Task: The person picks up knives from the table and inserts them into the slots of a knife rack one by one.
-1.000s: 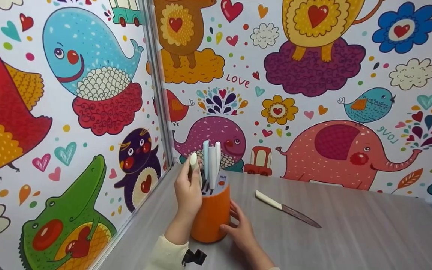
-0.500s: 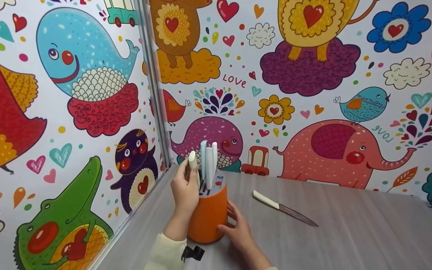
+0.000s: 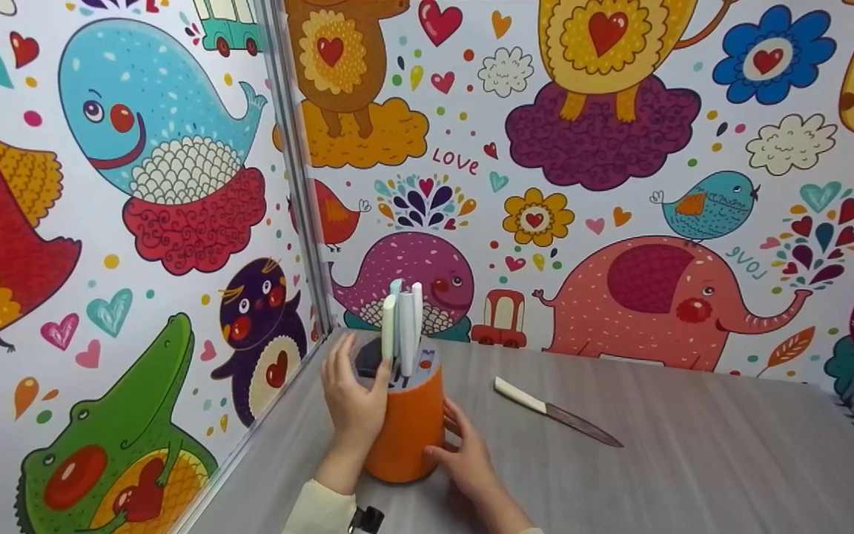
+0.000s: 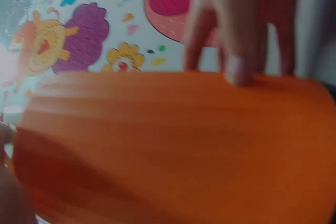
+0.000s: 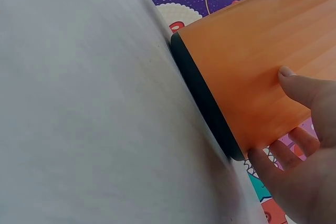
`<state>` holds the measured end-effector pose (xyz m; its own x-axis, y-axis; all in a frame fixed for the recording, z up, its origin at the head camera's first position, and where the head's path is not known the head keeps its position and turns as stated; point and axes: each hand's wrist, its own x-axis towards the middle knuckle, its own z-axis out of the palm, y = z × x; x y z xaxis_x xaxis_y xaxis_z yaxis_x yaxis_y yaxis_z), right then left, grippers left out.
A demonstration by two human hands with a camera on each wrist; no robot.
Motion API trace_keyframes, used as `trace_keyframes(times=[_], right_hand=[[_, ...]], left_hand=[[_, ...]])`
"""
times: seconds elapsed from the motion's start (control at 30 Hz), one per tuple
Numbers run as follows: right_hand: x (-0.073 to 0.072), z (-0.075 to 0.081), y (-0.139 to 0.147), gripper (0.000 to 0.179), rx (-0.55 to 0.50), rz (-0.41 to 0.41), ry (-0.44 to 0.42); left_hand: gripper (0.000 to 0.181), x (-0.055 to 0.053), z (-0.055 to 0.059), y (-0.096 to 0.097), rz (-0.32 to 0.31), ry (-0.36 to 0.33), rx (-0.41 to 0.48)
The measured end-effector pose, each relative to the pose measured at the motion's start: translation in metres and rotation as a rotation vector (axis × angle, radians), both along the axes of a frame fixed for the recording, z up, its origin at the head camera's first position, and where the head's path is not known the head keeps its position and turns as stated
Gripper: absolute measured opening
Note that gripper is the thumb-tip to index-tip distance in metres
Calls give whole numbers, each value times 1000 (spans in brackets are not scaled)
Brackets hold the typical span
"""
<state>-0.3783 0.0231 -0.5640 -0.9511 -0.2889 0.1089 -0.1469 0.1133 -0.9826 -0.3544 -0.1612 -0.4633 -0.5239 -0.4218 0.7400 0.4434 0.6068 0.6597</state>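
Observation:
An orange knife block (image 3: 405, 437) stands upright on the table, with several light handles rising from its top. My right hand (image 3: 471, 456) steadies it low on the right side, the thumb (image 5: 299, 86) on the orange wall and the fingers round the edge. By the top left rim is my left hand (image 3: 353, 389), fingers spread and raised. Its thumb is right beside a cream-handled knife (image 3: 388, 326) that sits in a slot. White and pale blue handles (image 3: 406, 326) cluster just behind. A dark piece (image 3: 370, 356) shows between the left thumb and fingers.
Another cream-handled knife (image 3: 545, 406) lies on the table to the right of the block, blade pointing right and toward me. Walls with cartoon animals (image 3: 620, 297) close off the grey table (image 3: 694, 460) at the left and back.
My left hand has let go of the cream handle, its fingers opening to the left; that knife now sits lower, against the other handles. The right hand stays on the block.

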Motion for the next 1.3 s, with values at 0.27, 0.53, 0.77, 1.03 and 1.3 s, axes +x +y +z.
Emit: trace_keyframes(times=[0.27,0.53,0.77,1.03,1.3], right_hand=[[-1,-2,-1,89,10,-15,13],[2,-7,-2,88,-12,-1,28],[-3,-8,7,85,-15,3,43],[-21,-17,39,72,-9,-89,165],[-38,-19,76,63,162,-372,237]], left_hand=[[107,-10,-40,-23,-323,-152,130],[110,-13,-53,-29,-378,-187,168],[107,-12,-48,-26,-356,-210,175],[107,-13,-51,-24,-349,-205,194],[107,-16,-49,-22,-351,-202,198]])
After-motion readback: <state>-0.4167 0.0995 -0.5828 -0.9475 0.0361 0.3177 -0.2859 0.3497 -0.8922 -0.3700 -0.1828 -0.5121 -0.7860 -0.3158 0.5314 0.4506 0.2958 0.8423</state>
